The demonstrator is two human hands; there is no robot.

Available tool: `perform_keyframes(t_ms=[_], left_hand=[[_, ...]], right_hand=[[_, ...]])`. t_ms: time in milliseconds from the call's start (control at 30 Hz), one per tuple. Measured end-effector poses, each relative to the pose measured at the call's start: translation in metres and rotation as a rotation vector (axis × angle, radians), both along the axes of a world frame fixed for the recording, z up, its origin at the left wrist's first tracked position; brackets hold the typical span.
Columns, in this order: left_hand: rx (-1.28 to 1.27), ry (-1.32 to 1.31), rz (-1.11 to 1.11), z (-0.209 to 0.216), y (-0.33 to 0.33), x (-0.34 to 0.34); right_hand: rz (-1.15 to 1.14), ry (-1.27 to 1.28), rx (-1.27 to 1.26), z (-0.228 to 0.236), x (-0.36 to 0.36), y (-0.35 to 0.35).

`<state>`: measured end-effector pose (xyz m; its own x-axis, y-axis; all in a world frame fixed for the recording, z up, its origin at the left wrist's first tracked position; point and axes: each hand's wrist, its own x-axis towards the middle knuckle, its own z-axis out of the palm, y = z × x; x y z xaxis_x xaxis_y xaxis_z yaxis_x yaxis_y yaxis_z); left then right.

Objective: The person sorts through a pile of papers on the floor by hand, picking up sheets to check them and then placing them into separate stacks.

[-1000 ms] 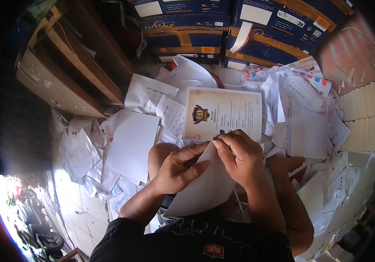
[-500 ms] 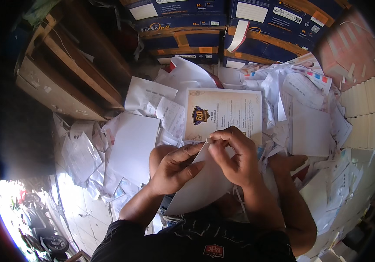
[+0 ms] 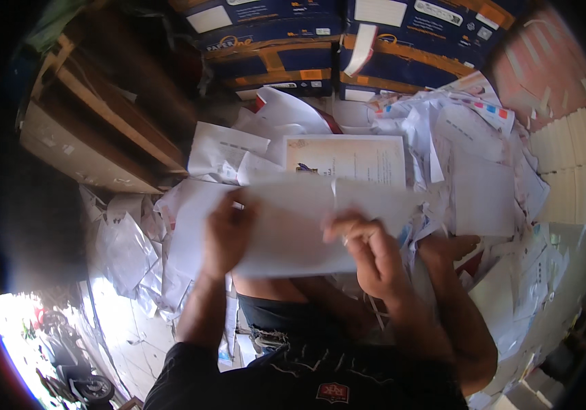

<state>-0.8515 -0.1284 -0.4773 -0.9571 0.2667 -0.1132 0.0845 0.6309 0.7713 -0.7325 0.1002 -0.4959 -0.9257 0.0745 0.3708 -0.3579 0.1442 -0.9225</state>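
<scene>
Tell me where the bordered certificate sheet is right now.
Head view, centre top: the certificate lies on the paper pile, just beyond the white sheet in both hands, below the blue boxes.

Daylight falls evenly on the middle of this fisheye view. At seven o'clock a patch of sunlit floor (image 3: 26, 335) is glaring white and washed out. My hands and the white sheet (image 3: 293, 225) I hold are smeared by motion blur. The rim fades to black, deepest from eight to ten o'clock, and straight box edges at twelve o'clock bend.
</scene>
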Motion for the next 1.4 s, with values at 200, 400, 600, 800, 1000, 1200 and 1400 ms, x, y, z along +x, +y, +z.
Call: perform_keyframes(t_ms=[200,400,600,800,1000,1200,1400], left_hand=[[0.607,0.527,0.050,0.023,-0.054,-0.073],[0.457,0.399,-0.847,0.034,0.005,-0.065],[0.526,-0.119,-0.282,-0.062,0.023,-0.065],[0.363,-0.551,-0.038,-0.130,0.045,-0.063],[0.428,-0.439,0.000,-0.141,0.047,-0.063],[0.377,-0.581,0.021,-0.166,0.031,-0.078],[0.415,-0.621,-0.013,-0.175,0.025,-0.078]], right_hand=[[0.654,-0.911,0.553,-0.074,0.110,0.051],[0.245,-0.619,-1.142,-0.043,0.043,0.158],[-0.210,-0.786,-0.474,-0.097,0.023,0.173],[-0.329,-0.783,-0.337,-0.169,0.026,0.144],[-0.576,-0.702,-0.242,-0.181,0.028,0.153],[-0.470,-0.686,-0.107,-0.196,0.034,0.153],[-0.409,-0.660,-0.141,-0.202,0.037,0.153]])
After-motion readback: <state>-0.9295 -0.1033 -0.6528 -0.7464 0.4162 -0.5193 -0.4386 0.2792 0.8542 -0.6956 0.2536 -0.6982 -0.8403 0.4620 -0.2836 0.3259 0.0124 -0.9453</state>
